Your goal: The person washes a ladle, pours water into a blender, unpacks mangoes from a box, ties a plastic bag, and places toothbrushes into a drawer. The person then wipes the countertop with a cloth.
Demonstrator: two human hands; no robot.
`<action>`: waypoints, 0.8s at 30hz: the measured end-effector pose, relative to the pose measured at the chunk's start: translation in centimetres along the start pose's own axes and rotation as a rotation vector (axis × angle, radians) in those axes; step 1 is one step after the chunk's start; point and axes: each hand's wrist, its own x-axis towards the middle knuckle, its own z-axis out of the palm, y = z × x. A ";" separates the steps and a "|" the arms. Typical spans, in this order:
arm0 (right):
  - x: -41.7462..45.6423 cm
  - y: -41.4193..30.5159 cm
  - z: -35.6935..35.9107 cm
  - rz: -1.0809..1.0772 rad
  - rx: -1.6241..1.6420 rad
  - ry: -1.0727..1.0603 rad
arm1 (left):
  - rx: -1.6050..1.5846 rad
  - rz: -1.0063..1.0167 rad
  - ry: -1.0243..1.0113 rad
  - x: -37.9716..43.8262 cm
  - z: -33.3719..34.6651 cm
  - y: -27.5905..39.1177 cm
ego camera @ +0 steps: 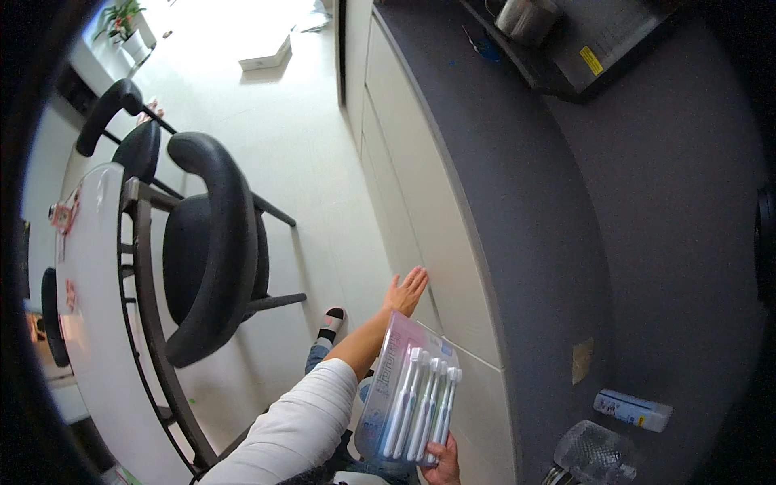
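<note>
My right hand [444, 462] grips the lower corner of a clear blister pack of toothbrushes [403, 388]. Several white-handled toothbrushes with capped heads lie side by side in it, on a card that fades from pink to blue and bears writing. Beyond the pack, my left hand [407, 292] reaches out from a white sleeve [303, 418], its fingers extended and holding nothing. Those fingertips lie against or very close to the white cabinet front [412, 224], near a seam between panels; contact cannot be made out. The pack covers part of the left forearm.
Above the cabinets runs a dark grey countertop [479, 151], with a tube [633, 410] and a clear textured container [591, 451] at its near end. A metal pot [527, 21] stands at the far end. Black chairs [212, 242] and a white table [91, 291] are at left.
</note>
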 end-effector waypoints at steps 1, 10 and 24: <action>-0.4 0.5 -0.5 0.022 -0.001 0.094 | 0.032 0.006 -0.030 1.0 0.2 0.1; 3.6 1.7 8.2 -0.090 0.170 0.038 | 0.070 0.303 0.027 5.0 0.0 -3.5; 7.0 -0.8 14.2 -0.240 0.112 0.005 | 1.024 0.040 0.384 3.6 4.5 -3.3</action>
